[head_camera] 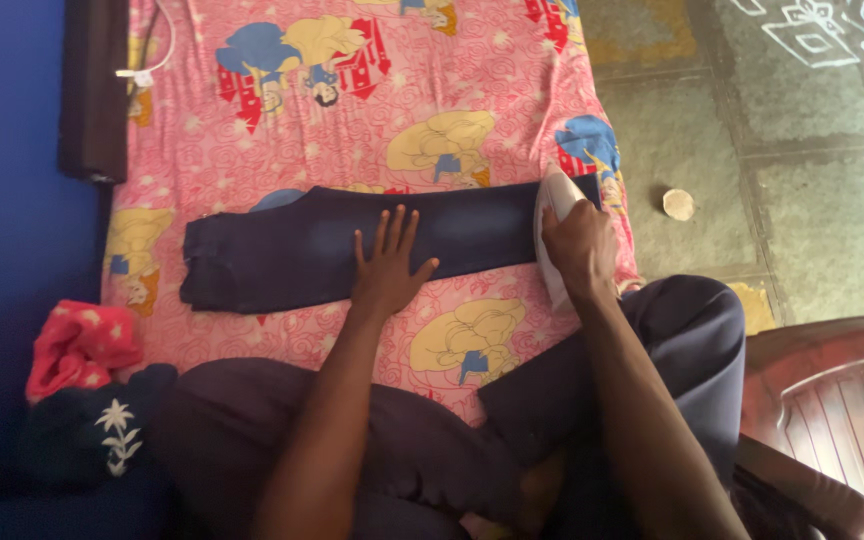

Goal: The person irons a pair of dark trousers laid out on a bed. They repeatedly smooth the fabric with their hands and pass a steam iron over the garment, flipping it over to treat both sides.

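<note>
While my right hand [577, 245] stays out of nothing's way at the garment's end, it is wrapped tight around the handle of a white iron [555, 235], fingers fully closed, the sole standing on the near-right edge of the dark blue jeans [352, 250]. My left hand [387, 265] lies flat and open on the denim, fingers spread and pointing away from me, holding nothing, only pressing the cloth down. From the iron's grip the folded jeans run leftward in one long band, their long axis lying straight across my view, the far end well apart from the iron and past the flat palm. The left hand sits between the iron and that far end, so it is the nearer one to the bulk of the cloth. Under everything spreads a pink cartoon-print sheet [352, 110]. A red and dark bundle of clothes [82, 350] lies to the left of the jeans' far end, beside my knee. To the right of the iron is a grey stone floor [822, 200], with a reddish-brown chair [832, 390] nearer me.
</note>
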